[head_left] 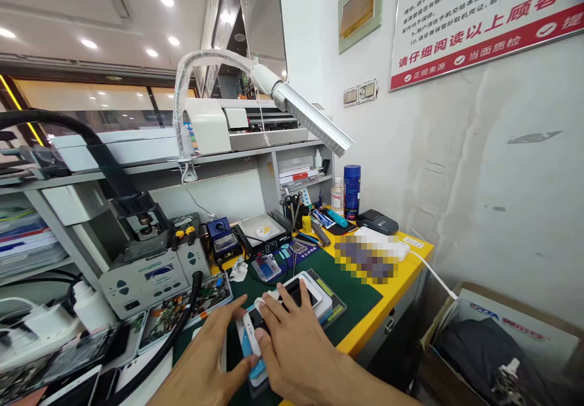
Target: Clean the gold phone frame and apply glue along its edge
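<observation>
A white-framed phone (254, 319) with a dark screen lies under my hands, partly hidden by fingers. My right hand (292, 333) rests across it, fingers stretched out and spread, thumb by its near edge. Around its left end is my left hand (214, 351), thumb and fingers apart; its thumb tip is close to a light-blue item (258, 369) beneath the phone. At the far right end, a white flat object (325, 301) sits by a clear-and-yellow plate (335, 305). All of this is on a green mat (356, 296).
Left stand a grey rework station (159, 278), a tray of small parts (182, 308) and a black hose (182, 321). Behind are a blue soldering unit (223, 238), a heating plate (263, 232) and a tool holder (294, 208). A lamp (314, 117) overhangs; an open carton (506, 315) is right.
</observation>
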`<state>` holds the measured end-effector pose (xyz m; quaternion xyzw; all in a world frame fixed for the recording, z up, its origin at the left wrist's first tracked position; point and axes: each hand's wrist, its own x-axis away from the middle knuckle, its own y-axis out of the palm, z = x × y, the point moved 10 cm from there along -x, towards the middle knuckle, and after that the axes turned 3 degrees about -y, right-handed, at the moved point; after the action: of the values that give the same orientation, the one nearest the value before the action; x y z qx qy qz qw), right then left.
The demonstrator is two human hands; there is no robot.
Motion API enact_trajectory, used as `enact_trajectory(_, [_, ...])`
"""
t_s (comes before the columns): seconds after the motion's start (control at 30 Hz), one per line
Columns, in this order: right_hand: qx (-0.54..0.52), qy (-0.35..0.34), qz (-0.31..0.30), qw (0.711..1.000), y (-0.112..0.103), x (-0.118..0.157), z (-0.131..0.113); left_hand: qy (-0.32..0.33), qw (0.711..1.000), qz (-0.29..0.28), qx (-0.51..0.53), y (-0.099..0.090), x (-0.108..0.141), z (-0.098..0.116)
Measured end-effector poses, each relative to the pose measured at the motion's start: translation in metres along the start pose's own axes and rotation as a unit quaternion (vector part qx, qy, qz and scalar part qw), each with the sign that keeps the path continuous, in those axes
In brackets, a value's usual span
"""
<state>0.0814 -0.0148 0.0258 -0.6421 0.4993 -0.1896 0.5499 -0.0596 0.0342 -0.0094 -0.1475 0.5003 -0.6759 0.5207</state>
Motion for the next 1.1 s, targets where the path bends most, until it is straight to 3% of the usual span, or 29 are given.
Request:
enact_trajectory(0.37, [0.071, 0.074, 0.035, 0.994, -0.014, 0.009, 0.069, -0.025, 0.999, -0.032, -0.010, 0.002, -0.001, -0.004])
enact_trajectory(0.5, [0.079, 0.082, 0.023, 0.993, -0.019, 0.014, 0.081, -0.031, 0.999, -0.038, -0.006, 0.003, -0.001, -0.005])
enact_trajectory(0.83, [0.086, 0.081, 0.017, 0.993, -0.022, 0.031, 0.073, -0.063, 0.996, -0.059, 0.017, 0.001, -0.003, -0.002])
enact_trajectory(1.1, [0.069, 0.036, 0.019, 0.997, -0.012, 0.027, 0.047, -0.063, 0.997, -0.054, 0.010, -0.003, -0.001, 0.001])
